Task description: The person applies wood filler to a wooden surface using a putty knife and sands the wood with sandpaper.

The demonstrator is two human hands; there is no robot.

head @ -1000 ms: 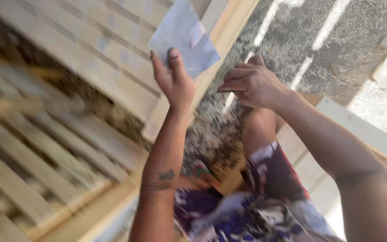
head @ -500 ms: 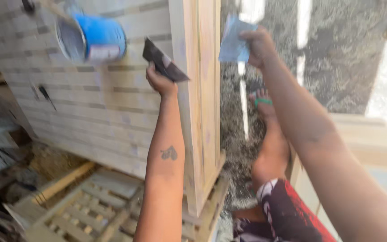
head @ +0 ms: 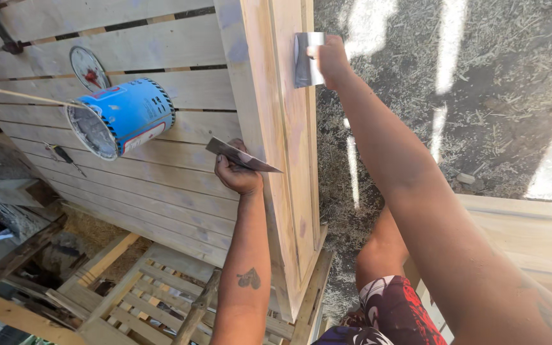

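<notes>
Two hands worked at a pale wooden frame of slatted boards: the right hand had its grip pressed together around a flat metal scraper laid against the frame's narrow edge, while the left hand was fisted around a second thin scraper blade touching the same upright lower down. Left of that hand a blue can lay on its side on the slats with a stick across its mouth, a round lid just above it, and a wooden pallet lay on the ground below.

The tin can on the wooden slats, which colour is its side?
The tin can is bright blue, with a red and white label; the head view shows it best.
</notes>
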